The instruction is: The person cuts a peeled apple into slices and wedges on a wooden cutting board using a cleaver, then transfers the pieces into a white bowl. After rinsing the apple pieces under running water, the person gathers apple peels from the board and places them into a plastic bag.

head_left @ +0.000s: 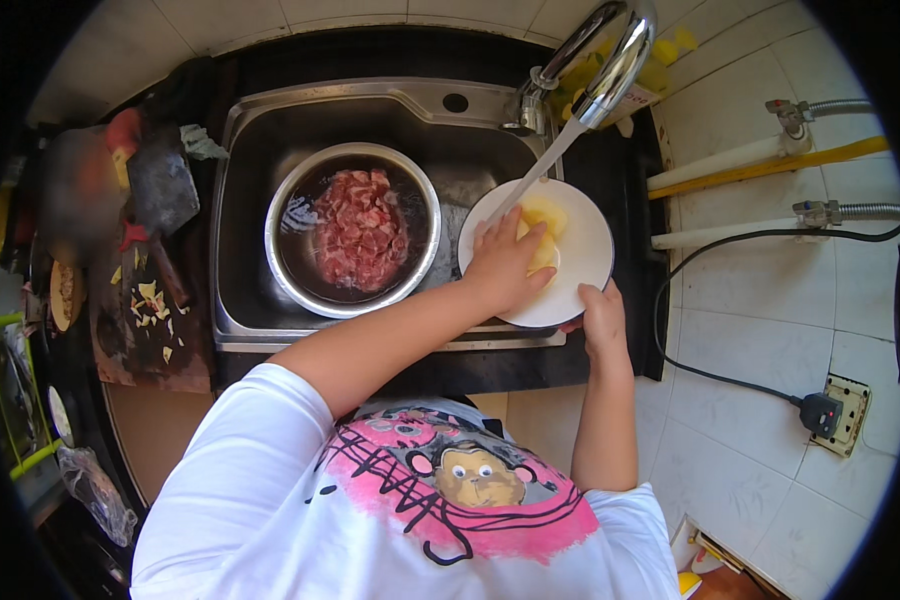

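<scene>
Over the right side of the sink, a white enamel-looking bowl (592,235) with a thin dark rim is tilted under the running tap (598,95). My right hand (602,318) grips its lower right edge, thumb on the rim and fingers beneath. Inside the bowl lie pale yellow peeled pieces (545,212); their exact kind is unclear. My left hand (505,262) reaches into the bowl with its fingers apart, resting against these pieces. Water from the spout runs down beside the fingers. To the left, a round steel basin (282,270) holds cut raw red meat (360,230) in water.
The steel sink (240,130) surrounds the basin. On its left are a cutting board (120,340) with yellowish scraps (150,305) and a cleaver (162,185). Pipes (730,165) and a plugged-in black cord (820,412) run along the tiled wall at right.
</scene>
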A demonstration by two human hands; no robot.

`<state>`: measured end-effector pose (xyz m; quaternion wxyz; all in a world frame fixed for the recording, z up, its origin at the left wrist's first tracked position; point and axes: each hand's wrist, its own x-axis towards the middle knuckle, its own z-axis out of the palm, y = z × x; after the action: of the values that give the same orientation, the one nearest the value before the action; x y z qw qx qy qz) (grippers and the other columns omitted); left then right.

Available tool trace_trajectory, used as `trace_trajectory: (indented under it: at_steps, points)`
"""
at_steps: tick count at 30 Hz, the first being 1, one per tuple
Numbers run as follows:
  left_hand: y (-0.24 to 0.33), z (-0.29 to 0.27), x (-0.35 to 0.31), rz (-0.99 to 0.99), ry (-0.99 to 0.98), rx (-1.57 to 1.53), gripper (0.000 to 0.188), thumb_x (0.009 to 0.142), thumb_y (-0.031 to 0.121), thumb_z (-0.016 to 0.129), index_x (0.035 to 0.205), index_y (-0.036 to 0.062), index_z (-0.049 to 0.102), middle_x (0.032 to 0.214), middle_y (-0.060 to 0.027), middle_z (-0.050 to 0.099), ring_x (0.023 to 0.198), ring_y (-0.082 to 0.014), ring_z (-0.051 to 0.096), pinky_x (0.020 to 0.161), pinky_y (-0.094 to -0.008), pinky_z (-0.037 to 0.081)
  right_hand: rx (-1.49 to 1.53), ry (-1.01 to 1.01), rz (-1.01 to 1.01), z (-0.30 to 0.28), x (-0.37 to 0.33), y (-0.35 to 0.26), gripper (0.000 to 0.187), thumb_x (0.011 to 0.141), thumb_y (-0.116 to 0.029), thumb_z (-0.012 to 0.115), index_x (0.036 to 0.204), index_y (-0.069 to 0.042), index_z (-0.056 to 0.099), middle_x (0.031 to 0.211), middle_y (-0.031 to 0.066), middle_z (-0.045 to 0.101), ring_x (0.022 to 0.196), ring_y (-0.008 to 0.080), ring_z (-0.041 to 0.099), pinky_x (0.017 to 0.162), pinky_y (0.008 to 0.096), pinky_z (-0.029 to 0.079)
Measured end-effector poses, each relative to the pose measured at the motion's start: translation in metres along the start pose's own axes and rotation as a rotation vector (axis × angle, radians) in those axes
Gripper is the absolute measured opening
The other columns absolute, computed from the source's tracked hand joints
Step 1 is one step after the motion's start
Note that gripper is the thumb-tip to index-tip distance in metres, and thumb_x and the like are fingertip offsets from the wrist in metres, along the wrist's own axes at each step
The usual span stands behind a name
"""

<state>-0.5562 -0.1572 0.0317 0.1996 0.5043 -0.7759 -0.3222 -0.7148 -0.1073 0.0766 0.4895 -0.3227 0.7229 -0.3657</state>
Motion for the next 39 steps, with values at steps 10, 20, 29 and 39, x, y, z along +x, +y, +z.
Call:
trace_trajectory:
  at_steps: [10,20,29,39]
  points:
    - [-0.017,-0.052,-0.02,0.266,0.016,0.024,0.05,0.08,0.027,0.06,0.124,0.0052,0.048,0.134,-0.0206,0.041,0.127,-0.0425,0.032,0.105,-0.049,0.023,0.422,0.02,0.009,-0.029,0.011,0.028,0.032,0.081,-0.013,0.044,0.107,0.005,0.049,0.074,0.0159,0.062,0.05,0.0223,0.059,0.041,0.0296,0.05]
    - [0.007,-0.037,-0.021,0.474,0.059,-0.01,0.056,0.083,0.021,0.056,0.132,0.0025,0.038,0.137,-0.0243,0.034,0.127,-0.0408,0.032,0.105,-0.0463,0.027,0.288,0.244,-0.098,-0.024,-0.034,0.025,0.031,0.082,-0.011,0.043,0.108,0.004,0.046,0.079,0.0149,0.062,0.053,0.0192,0.06,0.039,0.0261,0.048]
    - [0.034,0.036,-0.006,0.073,0.153,-0.212,0.072,0.081,0.039,0.059,0.141,0.0163,0.027,0.147,-0.0243,0.009,0.132,-0.0489,0.011,0.107,-0.052,0.013,-0.635,0.352,-0.342,0.007,-0.065,-0.017,0.046,0.081,-0.015,0.043,0.124,0.002,0.042,0.09,0.0262,0.062,0.077,0.0417,0.06,0.073,0.0473,0.046]
    - [0.034,0.054,-0.003,0.22,0.385,-0.671,0.074,0.08,0.017,0.061,0.141,0.0045,0.02,0.147,-0.0261,0.006,0.133,-0.043,0.015,0.109,-0.0421,0.016,-1.131,0.395,-0.301,0.039,-0.092,-0.061,0.049,0.082,-0.016,0.047,0.127,-0.001,0.039,0.081,0.0236,0.062,0.071,0.0403,0.06,0.064,0.0476,0.047]
